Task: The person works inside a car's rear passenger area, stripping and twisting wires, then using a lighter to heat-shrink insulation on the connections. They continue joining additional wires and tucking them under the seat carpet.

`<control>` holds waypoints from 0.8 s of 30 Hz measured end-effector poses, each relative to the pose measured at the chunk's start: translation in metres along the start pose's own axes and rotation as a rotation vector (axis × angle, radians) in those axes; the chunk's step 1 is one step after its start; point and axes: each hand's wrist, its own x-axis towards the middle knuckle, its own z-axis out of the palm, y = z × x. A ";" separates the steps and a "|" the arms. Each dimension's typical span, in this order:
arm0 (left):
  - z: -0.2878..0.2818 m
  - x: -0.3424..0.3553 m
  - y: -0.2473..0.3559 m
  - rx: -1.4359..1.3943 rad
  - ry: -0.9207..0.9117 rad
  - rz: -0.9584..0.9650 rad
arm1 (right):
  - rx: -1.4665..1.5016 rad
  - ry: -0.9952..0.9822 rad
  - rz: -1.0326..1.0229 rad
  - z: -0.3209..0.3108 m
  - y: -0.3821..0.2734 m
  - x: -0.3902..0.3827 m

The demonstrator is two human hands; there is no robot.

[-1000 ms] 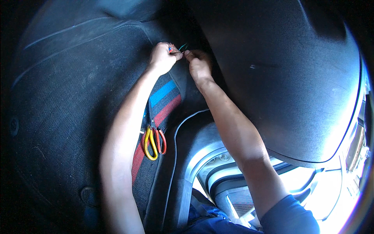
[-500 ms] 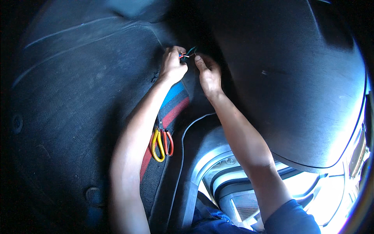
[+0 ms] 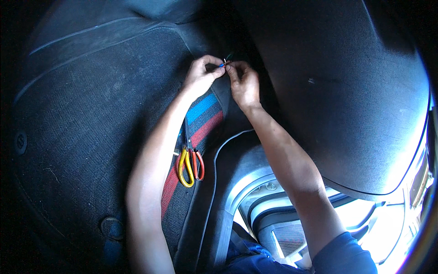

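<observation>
Thin coloured wires (image 3: 224,64), blue, white and reddish among them, meet between my fingertips at the far end of the dark footwell. My left hand (image 3: 200,76) pinches them from the left, thumb and index finger pressed close. From the right, my right hand (image 3: 245,85) pinches the wires too, its fingertips nearly touching the left ones. A darker green wire (image 3: 229,56) runs off into shadow behind them. Scissors (image 3: 188,157) with one yellow and one red handle lie on the carpet beside my left forearm, blades pointing away from me. My fingers hide the wire ends.
Dark carpet (image 3: 100,100) spreads to the left, with a blue and red striped strip (image 3: 207,125) beneath the scissors. A curved sill trim (image 3: 228,157) runs between my arms. A large dark panel (image 3: 337,91) overhangs the right side; a vehicle door (image 3: 287,237) stands open lower right.
My hands have come closer together; the left has shifted right, and its fingertips now nearly meet the right hand's at the wires. The scissors lie in the same place on the carpet.
</observation>
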 end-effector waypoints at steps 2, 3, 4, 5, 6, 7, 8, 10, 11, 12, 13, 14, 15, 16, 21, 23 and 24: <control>-0.004 0.000 0.002 -0.025 -0.049 -0.081 | -0.024 0.013 0.033 -0.001 0.001 -0.001; -0.003 0.001 0.002 -0.085 -0.037 -0.093 | -0.055 0.043 0.010 -0.001 0.001 -0.001; -0.003 0.001 0.002 -0.123 0.007 -0.116 | -0.087 0.078 -0.004 -0.001 0.001 -0.001; -0.002 0.002 0.002 -0.162 0.051 -0.139 | -0.118 0.110 -0.032 -0.002 0.001 -0.002; 0.000 0.003 0.002 -0.203 0.094 -0.172 | -0.129 0.125 -0.030 -0.002 0.001 -0.002; 0.002 0.004 0.001 -0.079 0.123 -0.139 | -0.140 0.136 -0.040 -0.003 0.002 -0.003; 0.004 0.010 0.002 0.052 0.089 -0.179 | -0.150 0.146 -0.050 -0.003 0.002 -0.004; 0.008 0.016 0.003 0.063 0.080 -0.126 | -0.098 0.161 -0.045 -0.004 0.003 -0.005; 0.009 0.020 0.005 0.105 0.109 -0.062 | -0.076 0.160 -0.027 -0.005 0.004 -0.006; 0.010 0.024 0.007 0.148 0.134 -0.027 | -0.097 0.180 -0.051 -0.005 0.003 -0.006; 0.011 0.027 0.009 0.180 0.159 0.026 | -0.122 0.191 -0.060 -0.006 0.003 -0.007; 0.011 0.029 0.011 0.190 0.135 -0.008 | -0.154 0.214 -0.060 -0.006 0.002 -0.007; 0.011 0.032 0.012 0.188 0.112 -0.024 | -0.133 0.214 -0.056 -0.006 0.001 -0.006; 0.012 0.033 0.014 0.184 0.089 -0.041 | -0.117 0.226 -0.045 -0.006 0.001 -0.006; 0.017 0.043 0.018 0.397 0.087 -0.029 | -0.110 0.149 0.088 -0.006 0.007 0.004; 0.016 0.043 0.018 0.486 0.103 0.045 | -0.160 0.131 0.117 -0.004 0.017 0.009; 0.015 0.043 0.017 0.531 0.100 0.042 | -0.179 0.138 0.086 -0.003 0.023 0.012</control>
